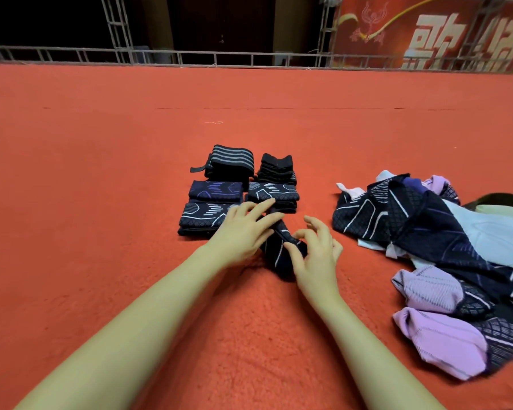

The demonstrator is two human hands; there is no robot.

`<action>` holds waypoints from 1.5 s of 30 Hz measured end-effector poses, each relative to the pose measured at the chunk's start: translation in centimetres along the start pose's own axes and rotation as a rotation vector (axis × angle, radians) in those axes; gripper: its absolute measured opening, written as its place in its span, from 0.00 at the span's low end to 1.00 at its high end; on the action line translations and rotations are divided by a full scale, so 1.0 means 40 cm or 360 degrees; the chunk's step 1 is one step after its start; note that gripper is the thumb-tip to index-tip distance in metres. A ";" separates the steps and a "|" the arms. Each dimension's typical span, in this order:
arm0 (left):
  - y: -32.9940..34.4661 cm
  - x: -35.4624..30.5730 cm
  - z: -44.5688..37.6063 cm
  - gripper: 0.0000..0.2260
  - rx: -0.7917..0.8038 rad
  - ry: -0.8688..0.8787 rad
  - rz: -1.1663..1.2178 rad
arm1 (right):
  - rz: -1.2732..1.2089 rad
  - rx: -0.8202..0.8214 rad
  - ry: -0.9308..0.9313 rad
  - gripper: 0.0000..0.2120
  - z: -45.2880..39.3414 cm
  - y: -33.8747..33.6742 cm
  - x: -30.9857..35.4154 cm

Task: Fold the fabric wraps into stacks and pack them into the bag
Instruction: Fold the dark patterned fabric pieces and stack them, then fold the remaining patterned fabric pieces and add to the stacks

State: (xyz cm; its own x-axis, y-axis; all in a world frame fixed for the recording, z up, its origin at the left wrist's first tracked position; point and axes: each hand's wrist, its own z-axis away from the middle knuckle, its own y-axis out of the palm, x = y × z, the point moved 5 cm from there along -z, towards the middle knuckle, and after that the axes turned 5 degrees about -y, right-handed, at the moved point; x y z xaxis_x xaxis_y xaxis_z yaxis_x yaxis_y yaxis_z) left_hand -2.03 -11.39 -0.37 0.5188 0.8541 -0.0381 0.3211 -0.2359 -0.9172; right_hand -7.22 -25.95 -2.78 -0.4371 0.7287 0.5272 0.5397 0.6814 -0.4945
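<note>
Dark wrap (pixel 279 250) between both hands: left hand (pixel 243 232) spread flat on it, right hand (pixel 314 255) pinching its near end.

Folded stacks (pixel 237 187) sit in two columns on the carpet (pixel 101 173). Before them, between the left hand (pixel 243 232) and right hand (pixel 314 255), lies one wrap (pixel 279 250). A loose heap (pixel 444 247) sprawls to the right, perhaps overlapping a bag behind it. A railing (pixel 190 56) runs behind everything.

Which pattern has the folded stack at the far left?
Black with grey stripes, seen in the head view.
</note>
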 end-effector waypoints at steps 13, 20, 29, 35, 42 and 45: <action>0.012 0.026 -0.061 0.03 -0.0818 0.0035 -0.0186 | 0.0154 0.0052 -0.0200 0.05 -0.178 0.055 -0.073; 0.134 0.035 -0.084 0.07 -0.0371 0.0120 -0.0420 | 0.0360 0.0503 -0.0301 0.11 -0.166 0.138 -0.144; 0.198 0.039 -0.048 0.15 -0.0050 -0.0101 -0.0536 | 0.0652 0.0758 -0.0012 0.15 -0.135 0.160 -0.183; 0.171 0.029 -0.056 0.20 -0.0023 -0.0242 -0.0465 | 0.0725 0.0880 0.0103 0.16 -0.137 0.167 -0.183; 0.128 -0.013 -0.009 0.20 -0.0211 -0.0287 -0.0217 | 0.0524 0.0681 0.0184 0.21 -0.067 0.085 -0.131; 0.089 -0.045 0.005 0.17 -0.0263 -0.0275 -0.0110 | 0.0472 0.0587 0.0171 0.19 -0.046 0.030 -0.106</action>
State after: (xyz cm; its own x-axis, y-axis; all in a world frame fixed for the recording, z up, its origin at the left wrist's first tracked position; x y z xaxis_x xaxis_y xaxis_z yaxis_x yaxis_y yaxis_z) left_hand -1.98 -13.69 -3.63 0.3524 0.9341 -0.0578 0.4837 -0.2347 -0.8432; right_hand -3.39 -28.34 -4.35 -0.2156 0.8973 0.3851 0.3301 0.4381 -0.8361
